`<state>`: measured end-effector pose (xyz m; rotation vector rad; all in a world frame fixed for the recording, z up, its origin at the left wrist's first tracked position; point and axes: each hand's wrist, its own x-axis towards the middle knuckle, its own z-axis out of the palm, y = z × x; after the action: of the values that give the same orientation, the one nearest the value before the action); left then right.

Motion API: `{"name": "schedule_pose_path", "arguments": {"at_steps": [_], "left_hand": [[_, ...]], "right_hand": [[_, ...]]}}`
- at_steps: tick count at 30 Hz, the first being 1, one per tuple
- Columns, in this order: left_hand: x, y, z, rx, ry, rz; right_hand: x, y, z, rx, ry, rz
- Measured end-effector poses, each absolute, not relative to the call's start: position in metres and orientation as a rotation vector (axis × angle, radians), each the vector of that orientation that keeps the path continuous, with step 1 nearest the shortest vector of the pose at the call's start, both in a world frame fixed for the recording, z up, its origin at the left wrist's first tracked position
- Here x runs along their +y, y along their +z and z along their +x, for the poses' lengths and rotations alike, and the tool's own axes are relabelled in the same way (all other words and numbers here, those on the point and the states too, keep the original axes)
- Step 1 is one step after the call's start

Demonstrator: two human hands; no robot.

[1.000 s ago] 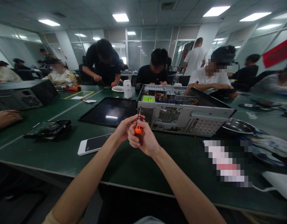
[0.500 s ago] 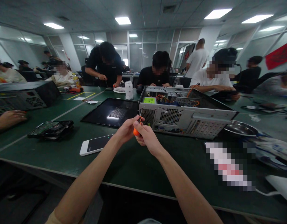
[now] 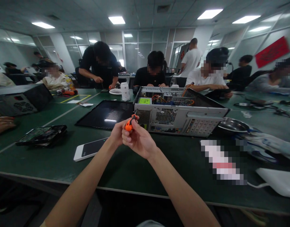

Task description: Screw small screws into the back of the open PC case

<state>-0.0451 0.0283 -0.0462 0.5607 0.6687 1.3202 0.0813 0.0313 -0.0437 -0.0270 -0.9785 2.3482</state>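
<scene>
In front of my body my right hand (image 3: 140,140) is closed around the orange and black handle of a screwdriver (image 3: 129,125). My left hand (image 3: 117,132) is closed at the front of the same screwdriver, its fingers partly hidden behind the right hand. Just beyond both hands lies an opened desktop computer case (image 3: 196,113) on its side, its rear panel facing me. The screwdriver's tip is too small to make out against that panel. Inside the case a green-labelled part (image 3: 145,101) and coloured cables show.
A black side panel (image 3: 95,115) lies left of the case, with a white phone-like device (image 3: 80,154) nearer me. Hard drives (image 3: 44,135) are stacked left. A metal bowl (image 3: 233,124), gloves (image 3: 272,145) and a white cabled object (image 3: 277,181) sit right. Co-workers surround the table (image 3: 168,167).
The view has turned slightly right, so the scene shifts left. My right hand has rolled, and the screwdriver handle now lies more sideways.
</scene>
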Motion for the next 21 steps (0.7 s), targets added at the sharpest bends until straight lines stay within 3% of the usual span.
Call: {"name": "schedule_pose_path", "arguments": {"at_steps": [13,21], "left_hand": [[0.039,-0.055,-0.046,0.615,1.411,0.642],[0.039,-0.054,-0.043,0.685,1.415,0.636]], "right_hand": [[0.040,-0.059,0.082,-1.147,2.201,-0.324],[0.036,-0.053,0.084,-1.132,2.203,-0.284]]}}
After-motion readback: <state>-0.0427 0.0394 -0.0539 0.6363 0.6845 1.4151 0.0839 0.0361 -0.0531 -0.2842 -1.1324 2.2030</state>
